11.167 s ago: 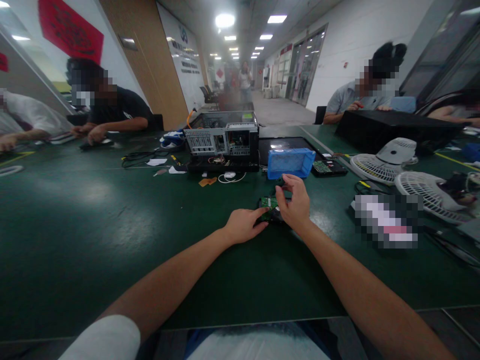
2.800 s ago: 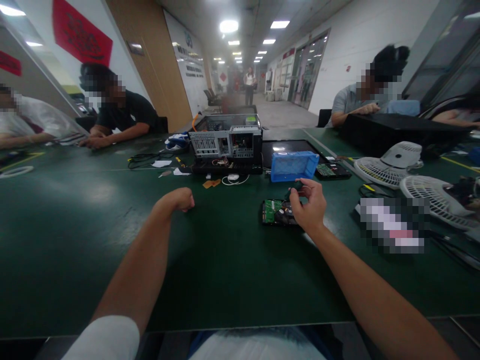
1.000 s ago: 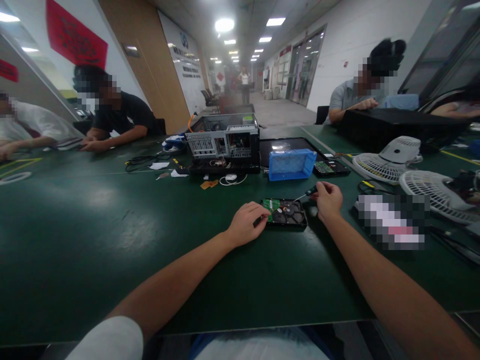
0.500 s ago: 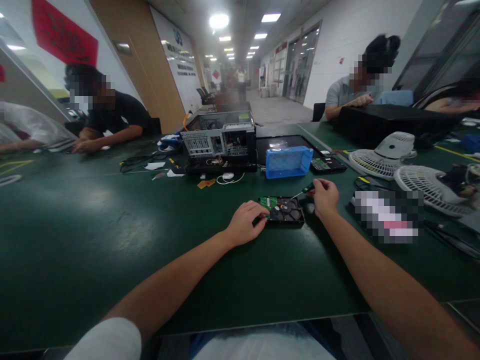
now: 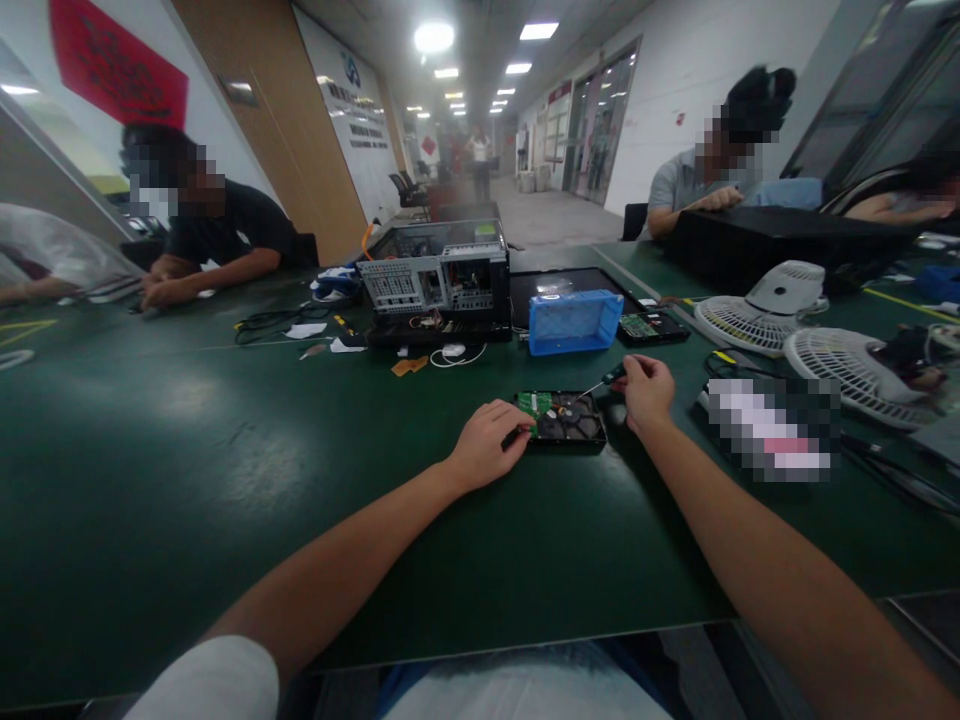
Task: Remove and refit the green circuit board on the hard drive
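Two bare hands work over a dark green table (image 5: 360,580), seen from the wearer's head. Between them a hard drive (image 5: 574,420) lies flat on the table, green circuit board on its left part, black casing on the rest.

The right hand (image 5: 649,395) is at the drive's far right side, its grip closed around the dark green handle of a small screwdriver (image 5: 615,374). The thin shaft slants down and left over the drive; whether the tip touches it is too small to tell. The left hand (image 5: 486,445) rests at the drive's left end, fingertips against it; I cannot tell whether that grip is closed on the edge.

Just beyond the drive stands a blue plastic box (image 5: 574,335), with a second drive (image 5: 652,327) to its right and a flat dark screen (image 5: 566,283) behind. Left of the box is an opened computer case (image 5: 435,285), with a white cable (image 5: 459,361) in front. To the right are two white fan parts with round grilles, the nearer one (image 5: 832,370) beside a pixelated item (image 5: 772,430). Across the table sit a person in a dark top (image 5: 232,225), left, and a person in grey (image 5: 675,185), right.
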### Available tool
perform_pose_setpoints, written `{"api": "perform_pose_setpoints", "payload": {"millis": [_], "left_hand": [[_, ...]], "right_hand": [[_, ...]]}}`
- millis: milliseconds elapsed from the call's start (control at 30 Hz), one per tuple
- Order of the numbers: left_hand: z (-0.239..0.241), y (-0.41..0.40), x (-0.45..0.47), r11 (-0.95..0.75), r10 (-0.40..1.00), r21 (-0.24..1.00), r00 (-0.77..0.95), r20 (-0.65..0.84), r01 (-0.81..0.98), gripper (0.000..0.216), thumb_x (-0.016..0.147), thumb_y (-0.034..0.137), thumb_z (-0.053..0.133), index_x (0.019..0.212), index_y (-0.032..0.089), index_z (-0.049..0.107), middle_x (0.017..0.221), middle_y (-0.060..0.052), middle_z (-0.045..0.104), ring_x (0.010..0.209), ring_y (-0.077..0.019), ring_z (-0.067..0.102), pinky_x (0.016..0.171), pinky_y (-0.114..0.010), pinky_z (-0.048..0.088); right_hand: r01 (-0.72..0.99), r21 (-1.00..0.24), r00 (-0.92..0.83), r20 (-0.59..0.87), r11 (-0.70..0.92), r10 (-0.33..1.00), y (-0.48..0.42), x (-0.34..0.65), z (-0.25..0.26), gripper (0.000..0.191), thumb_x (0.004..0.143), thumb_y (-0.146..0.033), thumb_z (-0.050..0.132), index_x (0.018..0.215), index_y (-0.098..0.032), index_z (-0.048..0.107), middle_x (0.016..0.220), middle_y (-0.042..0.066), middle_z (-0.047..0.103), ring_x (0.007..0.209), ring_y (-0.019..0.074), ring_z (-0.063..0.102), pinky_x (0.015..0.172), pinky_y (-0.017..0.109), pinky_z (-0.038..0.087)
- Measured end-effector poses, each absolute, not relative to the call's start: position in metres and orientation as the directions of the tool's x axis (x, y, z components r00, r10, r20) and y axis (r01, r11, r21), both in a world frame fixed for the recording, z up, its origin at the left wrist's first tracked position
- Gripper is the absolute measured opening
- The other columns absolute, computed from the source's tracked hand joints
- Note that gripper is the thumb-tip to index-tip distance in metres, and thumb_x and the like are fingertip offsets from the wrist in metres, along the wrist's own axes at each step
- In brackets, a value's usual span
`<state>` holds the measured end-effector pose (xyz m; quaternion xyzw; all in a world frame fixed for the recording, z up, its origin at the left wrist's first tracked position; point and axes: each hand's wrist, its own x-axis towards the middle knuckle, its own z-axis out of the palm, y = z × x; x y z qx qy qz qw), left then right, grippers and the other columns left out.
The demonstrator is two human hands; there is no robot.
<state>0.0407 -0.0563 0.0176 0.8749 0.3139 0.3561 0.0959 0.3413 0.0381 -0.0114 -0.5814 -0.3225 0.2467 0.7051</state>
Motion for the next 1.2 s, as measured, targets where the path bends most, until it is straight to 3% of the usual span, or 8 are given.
{"api": "perform_pose_setpoints", "payload": {"millis": [1200], "left_hand": [[0.0154, -0.0535, 0.0407, -0.774, 0.631, 0.396, 0.549, 0.549, 0.494, 0.021, 0.092, 0.018, 0.062, 0.112, 0.022, 0.066, 0.106, -0.006, 0.07, 0.102, -0.0235, 0.063, 0.089, -0.043, 0.054]], "right_hand": [[0.013, -0.982, 0.669, 0.149, 0.19, 0.729, 0.0367, 0.341, -0.0093, 0.032, 0.077, -0.039, 0.071, 0.102, -0.02, 0.063, 0.084, 0.001, 0.066, 0.057, 0.014, 0.062, 0.05, 0.028, 0.055]]}}
